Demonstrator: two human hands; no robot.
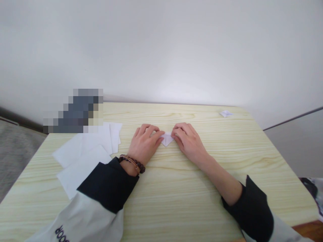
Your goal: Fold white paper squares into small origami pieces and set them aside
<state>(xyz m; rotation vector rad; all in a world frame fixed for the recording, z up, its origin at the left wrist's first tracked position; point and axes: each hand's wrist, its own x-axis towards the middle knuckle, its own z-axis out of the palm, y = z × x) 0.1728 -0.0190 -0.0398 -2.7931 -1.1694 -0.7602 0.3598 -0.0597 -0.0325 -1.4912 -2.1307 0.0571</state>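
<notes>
A small piece of folded white paper point(166, 139) lies at the middle of the table, its visible part shaped like a triangle pointing toward me. My left hand point(145, 143) pinches its left corner between thumb and forefinger. On the other side, the thumb and fingers of my right hand point(187, 138) close on the right corner. Both corners are hidden under my fingertips. A crease line runs down the paper's middle.
Loose white sheets point(96, 144) overlap on the left of the wooden table point(176, 208). Behind them is a dark, pixelated object point(78, 111). Another small folded white paper piece point(226, 113) sits at the far right. A white wall point(164, 50) borders the table's back edge.
</notes>
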